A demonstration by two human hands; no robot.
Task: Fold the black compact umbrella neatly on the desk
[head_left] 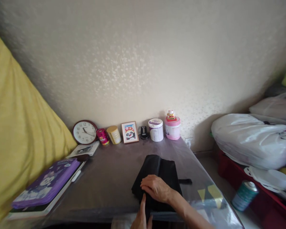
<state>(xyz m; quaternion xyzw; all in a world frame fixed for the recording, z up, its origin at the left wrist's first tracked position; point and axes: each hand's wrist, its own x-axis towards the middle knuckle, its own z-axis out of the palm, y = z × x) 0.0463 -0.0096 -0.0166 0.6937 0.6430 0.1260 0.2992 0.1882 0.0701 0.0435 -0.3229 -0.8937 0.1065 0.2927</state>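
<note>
On the table, the black cloth bundle is seemingly being folded, its near end pinched by the left hand, the right hand laid on top, fingers bent, grip unclear, so steady holding is probably needed next.

One head-worn camera is looking forward and down over the table and is facing the wall behind it; the left hand and right hand are appearing close, near the frame's bottom centre.
</note>
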